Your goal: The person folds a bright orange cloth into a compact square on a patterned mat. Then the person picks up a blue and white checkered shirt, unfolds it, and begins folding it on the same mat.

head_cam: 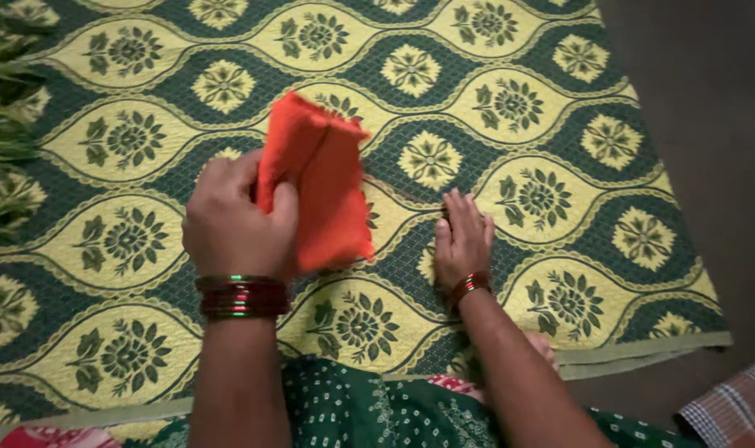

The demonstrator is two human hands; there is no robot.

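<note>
Left hand (232,222), red and green bangles on the wrist, fingers pinched on a folded orange cloth (323,187), lifted above the green and yellow flower-patterned woven mat (128,241); right hand (462,241) flat on the mat just beside, fingers together, holding nothing

Folded orange cloth (327,191), lifted above mat

Patterned green-yellow mat (510,108), dark floor (709,124)
</note>
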